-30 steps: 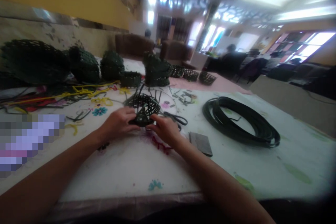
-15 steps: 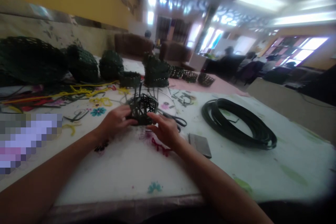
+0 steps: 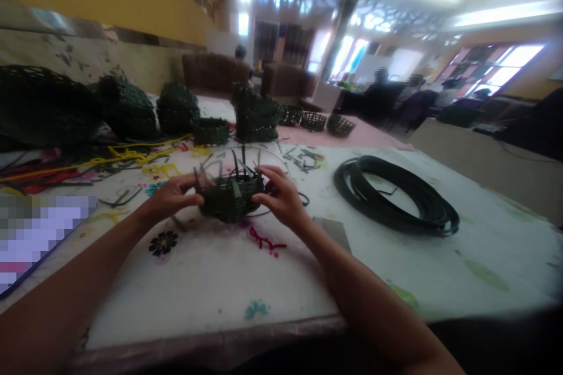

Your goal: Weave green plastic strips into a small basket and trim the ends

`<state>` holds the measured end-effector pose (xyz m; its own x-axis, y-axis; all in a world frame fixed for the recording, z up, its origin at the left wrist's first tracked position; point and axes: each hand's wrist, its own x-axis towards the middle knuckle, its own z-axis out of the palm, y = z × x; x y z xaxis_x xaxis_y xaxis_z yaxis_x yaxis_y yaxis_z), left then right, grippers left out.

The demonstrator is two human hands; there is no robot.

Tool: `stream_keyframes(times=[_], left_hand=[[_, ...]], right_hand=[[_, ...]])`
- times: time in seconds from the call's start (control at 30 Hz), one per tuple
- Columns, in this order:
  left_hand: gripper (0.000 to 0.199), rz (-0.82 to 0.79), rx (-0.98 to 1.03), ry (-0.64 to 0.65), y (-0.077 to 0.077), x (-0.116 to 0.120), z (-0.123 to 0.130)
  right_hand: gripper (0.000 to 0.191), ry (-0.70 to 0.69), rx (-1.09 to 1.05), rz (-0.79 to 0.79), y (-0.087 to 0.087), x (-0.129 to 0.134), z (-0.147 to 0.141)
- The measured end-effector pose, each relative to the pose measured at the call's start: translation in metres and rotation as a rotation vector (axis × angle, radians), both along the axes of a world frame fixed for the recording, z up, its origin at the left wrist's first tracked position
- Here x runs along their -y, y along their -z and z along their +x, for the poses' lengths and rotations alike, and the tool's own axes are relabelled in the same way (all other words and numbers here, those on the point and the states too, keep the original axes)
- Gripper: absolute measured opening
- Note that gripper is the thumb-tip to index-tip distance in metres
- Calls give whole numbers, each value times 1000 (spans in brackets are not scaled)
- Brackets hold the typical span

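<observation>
A small dark green woven basket (image 3: 229, 196) is held between my two hands, with loose strip ends sticking up from its rim. My left hand (image 3: 176, 192) grips its left side, thumb low and fingers at the rim. On the opposite side, my right hand (image 3: 279, 192) has its thumb on the basket's wall and curled fingers by the upper edge. A thin dark strip loops behind the basket. Beside my right wrist lies a flat grey rectangular piece (image 3: 333, 232), partly covered by the forearm.
A coil of dark strip (image 3: 352, 190) lies to the right. Finished-looking woven baskets (image 3: 176, 108) line the back of the table. Yellow strands (image 3: 127, 155) and strip offcuts (image 3: 303, 158) are scattered about. Farther off, people sit in the room.
The basket has turned from lying with its openwork side toward me to a more upright pose, strip ends up. My right hand has shifted up along its side.
</observation>
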<state>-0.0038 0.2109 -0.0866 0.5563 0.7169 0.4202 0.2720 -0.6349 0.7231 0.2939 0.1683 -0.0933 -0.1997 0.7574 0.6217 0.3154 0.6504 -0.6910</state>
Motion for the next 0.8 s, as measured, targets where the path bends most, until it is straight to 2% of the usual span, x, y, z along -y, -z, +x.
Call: stream_keyframes(times=[0.17,0.33,0.5,0.67,0.8], left_hand=[[37,7,-53,30,-6,2,-2],[40,-5,-17,-59,-4,1,0],[46,60,-28,-56,-1,2,3],[44,259,-39,-107,-8,7,4],[43,388,-124,-43,-4,1,2]], right_hand=[[39,-71,51,-51,-9,4,-1],[47,-87,51,-82,-10,1,0],[48,-131,70,-151,-9,-2,2],[41,-67,161,16,-6,-1,4],[32,-74,243,118,2,-6,6]])
